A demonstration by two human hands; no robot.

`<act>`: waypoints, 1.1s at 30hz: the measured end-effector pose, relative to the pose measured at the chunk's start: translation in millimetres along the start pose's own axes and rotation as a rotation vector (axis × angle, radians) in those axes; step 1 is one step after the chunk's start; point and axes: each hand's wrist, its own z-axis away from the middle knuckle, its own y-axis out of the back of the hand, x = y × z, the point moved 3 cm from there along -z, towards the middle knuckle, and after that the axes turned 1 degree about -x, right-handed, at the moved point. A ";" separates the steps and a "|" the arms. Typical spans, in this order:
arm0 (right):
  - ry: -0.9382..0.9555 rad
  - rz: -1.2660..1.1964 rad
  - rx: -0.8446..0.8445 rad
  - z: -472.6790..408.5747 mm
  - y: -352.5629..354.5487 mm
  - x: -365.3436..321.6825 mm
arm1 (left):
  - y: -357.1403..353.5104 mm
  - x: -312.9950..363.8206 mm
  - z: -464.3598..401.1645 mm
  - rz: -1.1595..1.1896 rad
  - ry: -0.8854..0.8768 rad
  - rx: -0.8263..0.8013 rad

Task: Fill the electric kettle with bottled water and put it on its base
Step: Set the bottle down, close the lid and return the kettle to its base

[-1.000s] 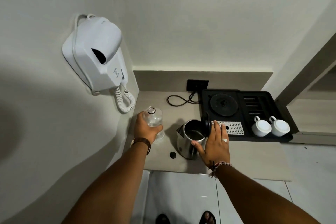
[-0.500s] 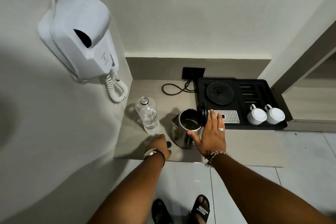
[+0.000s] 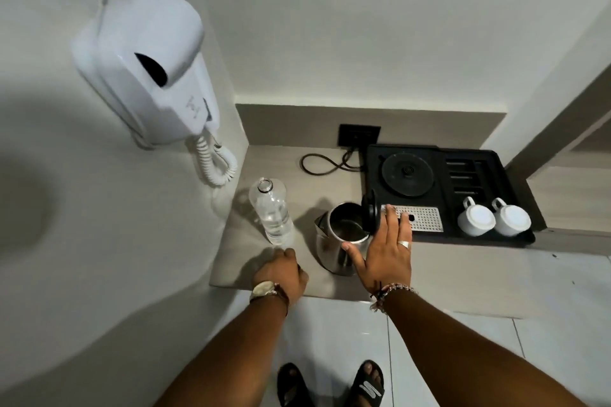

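On the tabletop (image 3: 238,277), at centre: electric kettle (image 3: 340,241), steel, standing upright off its base, lid (image 3: 370,215) hinged open at 3 o'clock; the interior is looking dark, water level not readable. At the kettle's 9 o'clock, well apart: water bottle (image 3: 272,211), uncapped, upright, partly full. At 1 o'clock: round base (image 3: 407,172), sitting bare in the black tray (image 3: 463,241), corded to the wall socket (image 3: 359,135). Two white cups (image 3: 494,221) are resting upturned at the tray's right.

Right hand (image 3: 386,248): fingers spread flat, thumb touching the kettle wall, gripping nothing. Left hand (image 3: 281,274): curled at the tabletop's near edge below the bottle; whether it is gripping anything cannot be told.

Status: whether pouring is finished is unclear; closing the lid and seating on the base are remaining.
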 end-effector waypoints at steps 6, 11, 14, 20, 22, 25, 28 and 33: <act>0.021 -0.003 -0.038 -4.1 13.3 -10.4 | 105.3 -27.6 43.5 0.162 -0.112 0.461; 0.032 -0.034 -0.035 -2.6 21.1 -14.8 | 200.9 -32.9 37.4 0.266 -0.132 0.716; 0.029 -0.026 -0.050 -2.3 23.8 -14.8 | 221.3 -30.4 22.5 0.187 -0.087 0.611; 0.027 -0.002 -0.070 -4.9 24.4 -13.8 | 215.9 -32.2 14.4 0.141 -0.070 0.504; 0.024 -0.013 -0.076 -4.8 24.2 -13.2 | 213.1 -32.1 13.6 0.146 -0.077 0.493; 0.024 -0.016 -0.083 -4.8 22.9 -12.5 | 211.7 -31.5 12.1 0.181 -0.092 0.473; 0.028 -0.036 -0.085 -5.9 21.7 -11.5 | 209.1 -30.9 14.8 0.173 -0.071 0.453; 0.039 -0.035 -0.092 -5.8 23.2 -12.3 | 198.4 24.2 34.3 -0.060 -0.422 0.651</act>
